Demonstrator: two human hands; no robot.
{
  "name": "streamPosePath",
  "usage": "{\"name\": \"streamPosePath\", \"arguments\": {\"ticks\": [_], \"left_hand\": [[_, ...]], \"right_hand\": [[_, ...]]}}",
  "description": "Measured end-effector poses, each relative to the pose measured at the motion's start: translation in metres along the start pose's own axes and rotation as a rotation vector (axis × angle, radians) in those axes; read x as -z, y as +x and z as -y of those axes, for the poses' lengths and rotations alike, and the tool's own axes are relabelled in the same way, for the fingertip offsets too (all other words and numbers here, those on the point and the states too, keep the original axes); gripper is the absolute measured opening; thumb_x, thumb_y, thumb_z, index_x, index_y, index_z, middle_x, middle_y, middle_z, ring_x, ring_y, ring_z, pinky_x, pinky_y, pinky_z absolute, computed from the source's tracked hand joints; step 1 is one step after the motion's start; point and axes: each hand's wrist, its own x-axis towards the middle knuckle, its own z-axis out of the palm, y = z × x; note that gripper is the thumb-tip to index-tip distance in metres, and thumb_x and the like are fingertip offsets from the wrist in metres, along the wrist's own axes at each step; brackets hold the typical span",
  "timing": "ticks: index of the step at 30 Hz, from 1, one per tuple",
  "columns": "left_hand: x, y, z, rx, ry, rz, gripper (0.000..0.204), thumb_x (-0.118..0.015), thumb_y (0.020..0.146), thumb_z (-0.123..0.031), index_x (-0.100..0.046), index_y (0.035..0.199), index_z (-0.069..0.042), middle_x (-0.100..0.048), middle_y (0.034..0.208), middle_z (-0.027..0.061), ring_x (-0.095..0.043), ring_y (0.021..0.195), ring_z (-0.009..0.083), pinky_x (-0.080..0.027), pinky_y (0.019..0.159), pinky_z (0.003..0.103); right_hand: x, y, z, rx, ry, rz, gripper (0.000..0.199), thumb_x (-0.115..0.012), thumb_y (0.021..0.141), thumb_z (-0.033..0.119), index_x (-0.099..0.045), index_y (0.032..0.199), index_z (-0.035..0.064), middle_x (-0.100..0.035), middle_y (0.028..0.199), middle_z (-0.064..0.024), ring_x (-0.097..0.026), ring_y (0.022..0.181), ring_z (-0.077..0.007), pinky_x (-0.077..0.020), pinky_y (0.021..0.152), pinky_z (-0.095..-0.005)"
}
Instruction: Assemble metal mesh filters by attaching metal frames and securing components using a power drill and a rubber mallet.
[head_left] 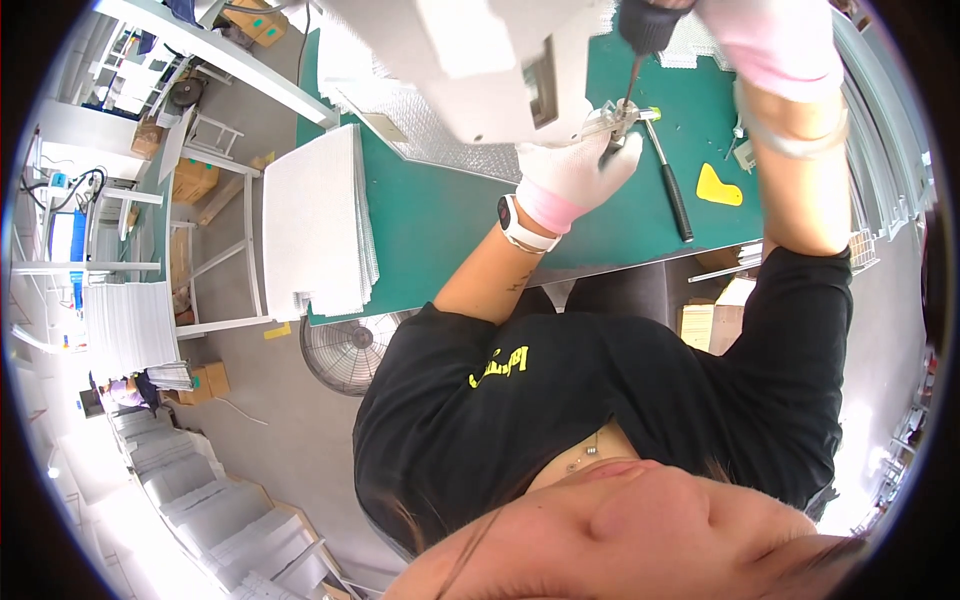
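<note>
My left hand (575, 180), in a white glove with a pink cuff, is closed with its fingertips around a small metal fitting (622, 118) at the edge of a large white housing (460, 70). From the top edge my right hand (775, 40), gloved in white and pink, reaches in at the black chuck end of a power screwdriver (648, 25). Its thin bit points down and meets the metal fitting, or nearly so. The right fingers and most of the tool lie beyond the picture's edge. A black-handled hammer (672, 190) rests just right of my left hand.
On the green work table (420, 215) lie a yellow scraper (718, 187) and, at the left edge, a stack of white sheets (318, 220). A silvery textured sheet (440, 130) lies beneath the housing. A floor fan (355, 345) and cardboard boxes (725, 315) stand below the table's near edge.
</note>
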Motion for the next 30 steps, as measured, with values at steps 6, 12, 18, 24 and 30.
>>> {"name": "streamPosePath", "arguments": {"ticks": [6,12,18,24,30], "left_hand": [[0.004,0.002,0.003,-0.082,-0.101,-0.052,0.02,-0.075,0.076,-0.018,-0.072,0.095,-0.011,-0.057,0.074,0.004,-0.056,0.062,0.0217,-0.044,0.055,0.035],[-0.01,-0.004,0.008,-0.08,-0.161,-0.05,0.016,-0.074,0.075,-0.016,-0.067,0.085,-0.006,-0.055,0.074,0.008,-0.055,0.067,0.0267,-0.044,0.06,0.038],[-0.013,-0.022,0.009,0.185,-0.302,0.054,0.019,-0.072,0.079,-0.01,-0.064,0.09,0.004,-0.059,0.071,0.0084,-0.06,0.062,0.0195,-0.049,0.059,0.035],[-0.01,-0.024,0.013,0.288,-0.294,0.182,0.019,-0.074,0.077,-0.015,-0.066,0.087,-0.001,-0.061,0.071,0.0054,-0.06,0.063,0.0201,-0.048,0.06,0.036],[0.011,-0.015,0.015,-0.038,-0.038,0.075,0.022,-0.08,0.074,-0.029,-0.069,0.083,-0.012,-0.069,0.08,0.0019,-0.066,0.07,0.0204,-0.051,0.068,0.038]], "right_hand": [[-0.013,-0.005,-0.009,-0.144,0.236,0.093,0.022,-0.067,0.095,0.022,-0.062,0.104,0.0032,-0.058,0.079,0.0017,-0.051,0.062,-0.0056,-0.0417,0.057,-0.0217],[-0.011,0.004,-0.026,-0.141,0.43,0.212,0.02,-0.068,0.094,0.02,-0.063,0.103,0.0031,-0.058,0.079,0.0022,-0.051,0.065,-0.0057,-0.0412,0.059,-0.0212],[-0.014,0.002,-0.021,-0.166,0.422,0.196,0.032,-0.072,0.091,0.018,-0.063,0.116,0.0011,-0.062,0.098,0.0009,-0.057,0.09,-0.0063,-0.0457,0.082,-0.0224],[-0.027,0.009,-0.034,-0.081,0.673,0.514,0.033,-0.072,0.091,0.017,-0.063,0.117,-0.0011,-0.065,0.099,0.0009,-0.056,0.087,-0.0056,-0.0461,0.078,-0.0213],[-0.033,0.019,-0.055,-0.131,0.638,0.575,0.024,-0.071,0.092,0.019,-0.066,0.108,0.0013,-0.062,0.089,0.0028,-0.055,0.082,-0.0052,-0.0446,0.072,-0.0218]]}}
